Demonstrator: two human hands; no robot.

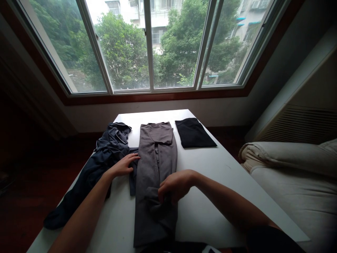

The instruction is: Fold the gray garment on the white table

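Writing: a small pale patch sits at the neckline of the grey garment. It is too small to read.

Hands:
- The left hand lies flat and released, with the fingers extended. Its palm rests on dark fabric at the left side of the grey garment, and the fingertips touch that garment's left edge.
- The right hand is curled, knuckles up. Its fingers are closed on a raised fold of the grey garment, on the garment's nearer half and toward its right edge.

Location: the grey garment lies lengthwise down the middle of the white table. The neckline points toward the far edge and the hem reaches the near edge.

Materials and shapes:
- The grey garment is soft, matte cloth folded into a long narrow strip, with a sleeve folded across the upper part.
- The navy garment is crumpled, with pale piping along its seams. It lies along the left edge of the table, spills over that edge, and touches the grey garment.
- The black folded garment is a flat, neat rectangle near the far right corner, just beside the grey garment.
- The table surface is smooth and plain.
- A padded cream sofa stands off the right edge.
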